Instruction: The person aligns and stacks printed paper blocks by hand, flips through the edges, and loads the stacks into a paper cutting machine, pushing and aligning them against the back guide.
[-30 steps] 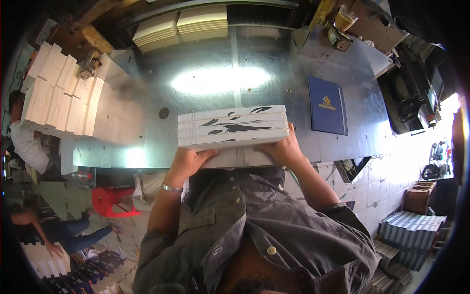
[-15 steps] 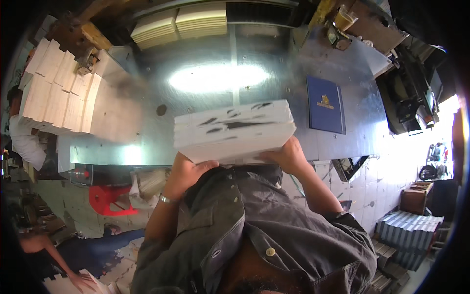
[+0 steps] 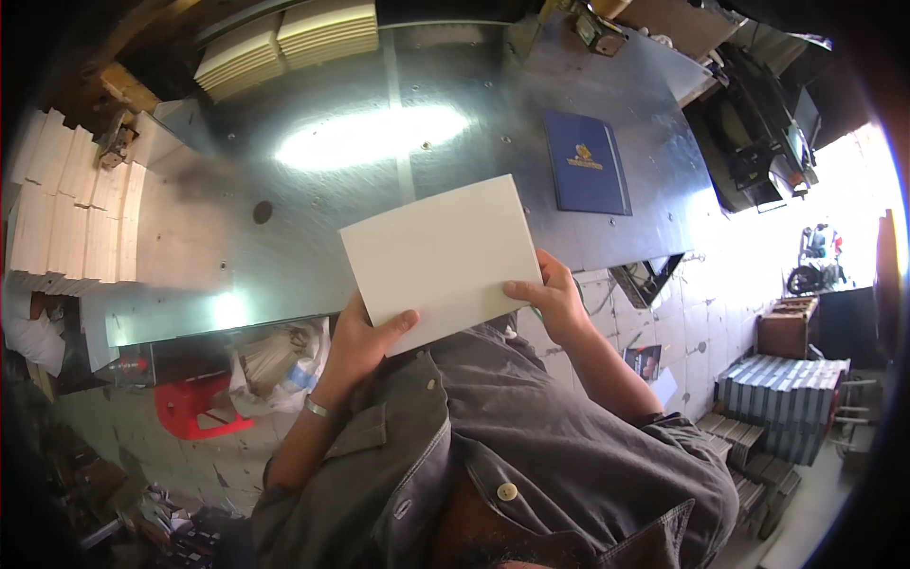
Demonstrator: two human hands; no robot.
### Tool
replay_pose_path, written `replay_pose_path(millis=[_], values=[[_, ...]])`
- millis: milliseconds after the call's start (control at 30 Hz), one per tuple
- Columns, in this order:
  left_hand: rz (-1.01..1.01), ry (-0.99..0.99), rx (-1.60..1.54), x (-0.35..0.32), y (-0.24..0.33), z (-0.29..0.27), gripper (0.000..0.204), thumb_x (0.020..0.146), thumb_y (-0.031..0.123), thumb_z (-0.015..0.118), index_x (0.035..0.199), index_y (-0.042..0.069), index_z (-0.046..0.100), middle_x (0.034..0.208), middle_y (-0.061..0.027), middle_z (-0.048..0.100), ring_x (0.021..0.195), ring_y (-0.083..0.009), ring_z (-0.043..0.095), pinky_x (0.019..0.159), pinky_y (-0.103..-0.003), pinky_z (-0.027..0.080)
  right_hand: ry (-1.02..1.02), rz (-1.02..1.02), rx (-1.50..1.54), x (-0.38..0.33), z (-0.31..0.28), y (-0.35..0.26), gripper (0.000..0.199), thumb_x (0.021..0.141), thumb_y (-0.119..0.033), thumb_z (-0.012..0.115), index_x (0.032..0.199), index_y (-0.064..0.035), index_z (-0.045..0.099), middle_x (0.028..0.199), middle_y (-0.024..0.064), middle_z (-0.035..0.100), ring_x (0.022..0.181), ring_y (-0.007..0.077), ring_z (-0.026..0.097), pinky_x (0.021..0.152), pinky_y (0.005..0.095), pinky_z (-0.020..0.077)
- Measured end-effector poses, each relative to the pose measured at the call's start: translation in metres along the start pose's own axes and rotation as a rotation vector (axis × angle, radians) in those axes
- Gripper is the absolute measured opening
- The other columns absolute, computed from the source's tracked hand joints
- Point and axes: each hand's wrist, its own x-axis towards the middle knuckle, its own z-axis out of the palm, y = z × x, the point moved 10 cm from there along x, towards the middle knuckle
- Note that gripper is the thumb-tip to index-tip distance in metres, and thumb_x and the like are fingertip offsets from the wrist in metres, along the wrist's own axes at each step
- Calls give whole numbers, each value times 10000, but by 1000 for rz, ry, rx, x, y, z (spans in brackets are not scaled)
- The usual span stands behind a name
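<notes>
Between my two hands is a stack of white paper point(image 3: 441, 256), its broad blank face turned up toward me. My left hand point(image 3: 365, 341) grips the lower left corner, thumb lying on the face. At the right edge my right hand point(image 3: 550, 299) holds it the same way, thumb on top and fingers behind. The stack is raised at the front edge of a metal table point(image 3: 313, 199), a little tilted. A dark blue folder point(image 3: 586, 163) with a gold emblem lies on the table to the right, apart from my hands.
Piles of white paper blocks point(image 3: 76, 209) stand at the table's left end. Cream stacks point(image 3: 327, 36) sit along the far edge. Below the table are a red plastic stool point(image 3: 194, 406) and a white bag point(image 3: 275, 365). Grey-striped stacks point(image 3: 782, 403) stand on the floor at right.
The paper stack has turned: its dark-marked edge faced me before, and now its blank broad face does. Both thumbs now rest on that face. The whole view has shifted and rotated.
</notes>
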Motion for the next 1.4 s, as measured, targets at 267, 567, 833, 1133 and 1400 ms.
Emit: replay_pose_path(millis=[267,567,833,1133,1400], values=[[-107,-87,-182,7,-2,22,445,956,236,794,1255,-64,659,1154,-117,735,1038,-152,690,900,-305,551,277,81,334,-29,1,19,561,952,-244,769,1380,20,520,1215,143,682,1071,227,695,914,371,569],[-145,-168,-269,31,6,45,401,954,243,799,1201,-54,693,1107,-98,743,996,-138,687,872,-286,540,304,229,706,-44,36,46,583,1032,-334,656,1486,-33,448,1425,130,576,1313,294,567,1098,449,462],[-219,-228,-236,95,2,39,496,948,355,802,1238,-24,663,1092,-100,720,911,-143,701,737,-304,602,463,150,660,13,19,35,408,989,-236,726,1285,-4,566,1195,121,644,1044,235,703,876,369,622],[249,259,246,220,49,-59,767,946,450,759,1444,-67,488,1309,-185,675,1144,-279,681,945,-387,556,580,68,624,197,2,-34,454,917,-218,809,1255,10,611,1106,129,679,961,254,716,839,363,634],[571,309,910,221,74,-45,724,918,550,685,1401,20,588,1531,-279,483,1470,-439,396,1205,-567,241,590,-117,670,376,-18,-107,633,917,-150,806,1415,40,465,1353,219,576,1204,418,650,1016,541,598]])
